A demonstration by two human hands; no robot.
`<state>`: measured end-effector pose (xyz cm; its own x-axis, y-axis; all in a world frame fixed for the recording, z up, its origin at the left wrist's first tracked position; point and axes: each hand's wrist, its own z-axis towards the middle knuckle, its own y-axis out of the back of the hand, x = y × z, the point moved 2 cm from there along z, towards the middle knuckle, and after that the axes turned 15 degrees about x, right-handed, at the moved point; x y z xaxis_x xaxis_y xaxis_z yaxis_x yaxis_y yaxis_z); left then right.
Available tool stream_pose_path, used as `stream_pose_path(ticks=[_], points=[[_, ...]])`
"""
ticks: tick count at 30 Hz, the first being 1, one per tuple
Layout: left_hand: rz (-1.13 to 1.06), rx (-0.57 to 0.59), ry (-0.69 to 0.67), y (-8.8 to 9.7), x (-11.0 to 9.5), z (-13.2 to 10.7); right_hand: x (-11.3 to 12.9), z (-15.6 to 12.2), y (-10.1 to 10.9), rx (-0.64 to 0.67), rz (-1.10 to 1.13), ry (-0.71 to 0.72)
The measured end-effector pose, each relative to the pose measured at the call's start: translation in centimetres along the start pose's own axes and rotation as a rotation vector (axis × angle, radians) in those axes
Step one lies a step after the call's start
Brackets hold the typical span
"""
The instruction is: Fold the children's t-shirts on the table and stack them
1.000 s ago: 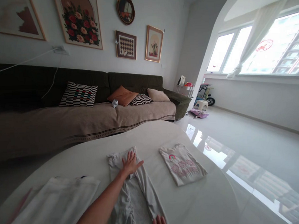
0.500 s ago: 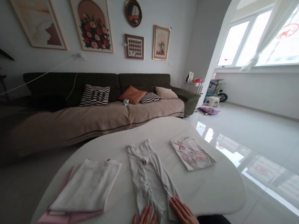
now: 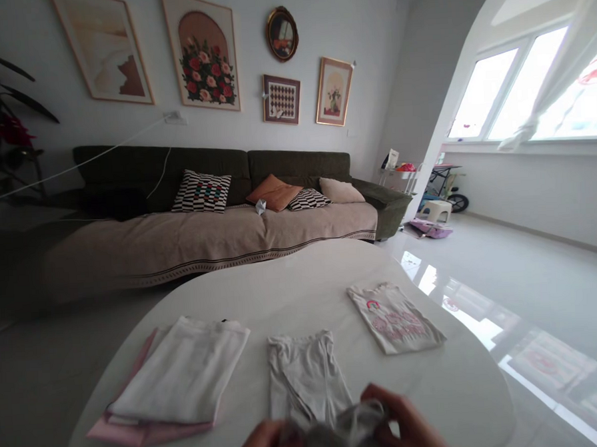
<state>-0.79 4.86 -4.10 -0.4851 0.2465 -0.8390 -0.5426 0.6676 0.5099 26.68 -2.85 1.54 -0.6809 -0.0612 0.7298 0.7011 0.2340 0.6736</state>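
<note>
A pair of light grey trousers [image 3: 309, 370] lies on the white table, its gathered waist end away from me. Its near end is bunched up and blurred between my hands. My left hand [image 3: 267, 444] is closed on the left side of this bunch, at the bottom edge of the view. On the right side, my right hand [image 3: 403, 421] pinches the cloth between thumb and fingers. Left of the trousers rests a stack of folded clothes, white cloth [image 3: 186, 369] over pink cloth [image 3: 139, 435]. A folded white T-shirt [image 3: 396, 317] with pink print lies to the right.
The rounded white table [image 3: 466, 375] has a curved edge on the right. Behind it stands a dark green sofa [image 3: 300, 158] with a beige cover and several cushions. Farther right are a white stool [image 3: 436, 209] and a purple thing [image 3: 429, 228] on the glossy floor.
My hands went from lying flat on the trouser legs to gripping their near end, lifted and bunched. The trousers' waist slid towards me. The view has shifted slightly.
</note>
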Motion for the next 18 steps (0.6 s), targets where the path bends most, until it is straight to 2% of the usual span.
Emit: stream_pose_path(ticks=[2,4,7,10,14,16,18], points=[[-0.415,-0.042,0.043,2.4,-1.1,3.7,0.1,4.7,2.1,-0.033,0.298,-0.017],[-0.724,-0.092,0.068,4.2,-1.7,7.3,-0.4,9.2,2.4,-0.038,0.472,-0.065],[-0.796,-0.14,0.11,5.2,-1.4,10.5,-2.2,13.5,0.6,-0.067,0.499,-0.157],[-0.828,-0.131,0.077,5.1,-0.7,10.7,-4.3,14.3,-1.1,-0.15,0.484,-0.21],[-0.834,-0.067,-0.031,5.6,-0.7,10.2,-5.4,13.6,-1.3,-0.188,0.458,-0.208],[-0.678,-0.153,-0.029,6.1,-0.3,10.5,-5.3,13.5,-1.0,-0.191,0.413,-0.222],[-0.5,-0.306,0.02,6.6,0.7,11.1,-4.9,13.7,-0.8,-0.222,0.332,-0.272]])
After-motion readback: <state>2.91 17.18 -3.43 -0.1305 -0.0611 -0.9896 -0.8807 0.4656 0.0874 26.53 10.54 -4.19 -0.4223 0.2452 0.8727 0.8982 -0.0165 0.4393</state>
